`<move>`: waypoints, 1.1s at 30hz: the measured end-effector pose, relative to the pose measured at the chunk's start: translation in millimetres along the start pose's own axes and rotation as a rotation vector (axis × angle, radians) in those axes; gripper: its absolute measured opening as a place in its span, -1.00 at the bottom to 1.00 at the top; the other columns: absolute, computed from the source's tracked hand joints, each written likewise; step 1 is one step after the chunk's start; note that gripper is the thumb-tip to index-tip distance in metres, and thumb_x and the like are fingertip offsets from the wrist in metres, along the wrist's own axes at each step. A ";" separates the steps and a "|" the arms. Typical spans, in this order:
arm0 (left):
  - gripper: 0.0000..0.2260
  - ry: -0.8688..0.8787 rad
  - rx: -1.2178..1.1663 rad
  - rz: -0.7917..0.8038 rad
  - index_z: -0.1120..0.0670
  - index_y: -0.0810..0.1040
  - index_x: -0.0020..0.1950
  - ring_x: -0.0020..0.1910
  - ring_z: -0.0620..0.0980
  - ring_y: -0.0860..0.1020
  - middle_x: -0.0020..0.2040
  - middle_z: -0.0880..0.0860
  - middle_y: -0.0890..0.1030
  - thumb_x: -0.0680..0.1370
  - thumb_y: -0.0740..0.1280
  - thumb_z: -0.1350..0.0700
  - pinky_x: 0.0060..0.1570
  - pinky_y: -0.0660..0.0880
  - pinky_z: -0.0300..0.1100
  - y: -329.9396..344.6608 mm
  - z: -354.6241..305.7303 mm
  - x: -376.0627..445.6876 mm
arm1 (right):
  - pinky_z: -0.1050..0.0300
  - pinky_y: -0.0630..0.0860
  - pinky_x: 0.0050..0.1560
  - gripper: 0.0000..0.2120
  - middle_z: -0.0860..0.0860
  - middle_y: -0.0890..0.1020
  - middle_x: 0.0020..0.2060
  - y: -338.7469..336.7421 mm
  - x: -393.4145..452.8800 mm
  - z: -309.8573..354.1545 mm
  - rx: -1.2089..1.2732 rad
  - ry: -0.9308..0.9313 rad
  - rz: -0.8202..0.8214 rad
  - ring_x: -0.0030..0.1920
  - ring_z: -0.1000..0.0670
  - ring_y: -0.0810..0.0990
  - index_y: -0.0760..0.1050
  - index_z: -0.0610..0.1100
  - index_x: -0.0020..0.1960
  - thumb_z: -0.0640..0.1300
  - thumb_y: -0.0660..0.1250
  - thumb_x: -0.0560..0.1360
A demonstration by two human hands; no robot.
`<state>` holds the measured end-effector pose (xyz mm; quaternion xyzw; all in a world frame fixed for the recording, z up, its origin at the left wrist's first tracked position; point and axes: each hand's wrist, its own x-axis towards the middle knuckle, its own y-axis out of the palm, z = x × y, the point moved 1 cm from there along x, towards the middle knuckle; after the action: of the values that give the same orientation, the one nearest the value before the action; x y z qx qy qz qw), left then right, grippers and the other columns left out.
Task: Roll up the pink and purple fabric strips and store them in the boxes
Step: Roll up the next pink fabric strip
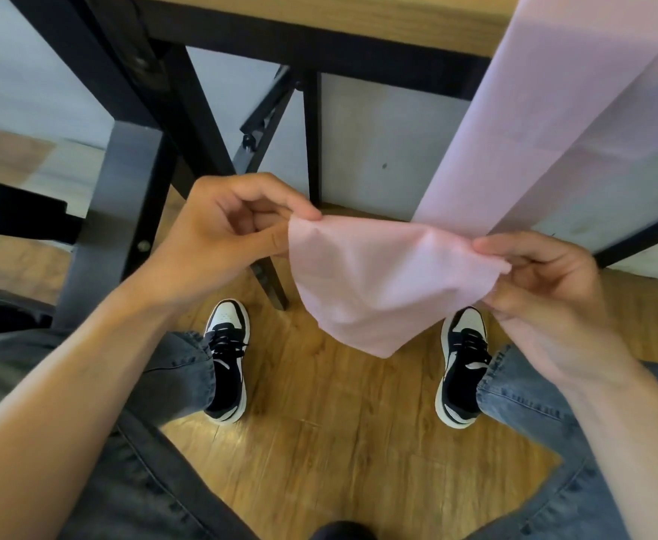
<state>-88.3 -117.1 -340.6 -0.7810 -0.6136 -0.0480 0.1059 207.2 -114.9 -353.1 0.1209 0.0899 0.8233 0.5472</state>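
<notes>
A long pink fabric strip [381, 282] hangs down from the wooden table top [319, 21] at the upper right, and its loose end sags between my hands above the floor. My left hand [230, 235] pinches the end's left corner between thumb and fingers. My right hand [545, 282] pinches the right edge of the same end. The strip's upper run rises to the right, over the table edge and out of view. No purple strip and no box is in view.
Black table legs and braces [210, 122] stand just behind my hands. My knees in jeans and two black-and-white shoes [228, 360] are on the wooden floor [339, 442] below. A dark bench or second table [19, 216] is at the left.
</notes>
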 end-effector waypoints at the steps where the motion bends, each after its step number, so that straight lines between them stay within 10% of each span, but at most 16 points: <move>1: -0.80 -0.011 -0.026 0.008 0.15 0.63 0.09 -0.05 -0.01 0.72 -0.03 0.00 0.74 0.50 0.40 0.33 -0.05 0.64 -0.22 -1.5 0.9 -0.2 | 0.21 0.65 -0.11 -0.72 0.07 0.76 -0.13 0.5 -0.4 -0.2 -0.027 -0.015 -0.028 -0.10 0.10 0.73 0.75 0.02 -0.05 -0.01 0.65 0.26; 14: -0.79 0.070 0.088 -0.021 0.14 0.61 0.16 0.01 0.05 0.70 -0.01 0.08 0.72 0.52 0.41 0.25 0.04 0.63 -0.16 11.5 8.0 -0.8 | 0.07 0.57 -0.13 -0.85 0.05 0.71 -0.22 -3.8 0.7 -1.6 -0.265 -0.138 -0.253 -0.20 -0.01 0.63 0.67 0.06 -0.10 -0.16 0.44 0.41; 27: -0.85 -0.055 -0.323 0.025 0.07 0.71 0.07 0.04 0.15 0.69 0.05 0.17 0.70 0.53 0.47 0.05 -0.03 0.65 -0.08 21.5 14.9 -2.9 | 0.10 0.35 -0.26 -0.82 0.06 0.59 -0.31 -10.5 0.5 -0.3 -0.103 -0.166 -0.235 -0.25 -0.03 0.48 0.68 0.08 -0.23 -0.19 0.40 0.36; 33: -0.78 -0.062 -0.306 0.070 0.12 0.69 0.12 0.06 0.17 0.69 0.07 0.18 0.71 0.49 0.51 0.14 0.02 0.65 -0.07 18.5 13.9 -3.0 | 0.17 0.57 -0.19 -0.82 0.06 0.73 -0.20 -10.0 0.9 4.8 -0.136 -0.129 -0.175 -0.17 0.02 0.66 0.74 0.02 -0.10 0.04 0.59 0.33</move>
<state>-71.9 -121.0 -356.8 -0.8099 -0.5747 -0.1131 -0.0314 217.1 -110.2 -351.3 0.1279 0.0088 0.7671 0.6285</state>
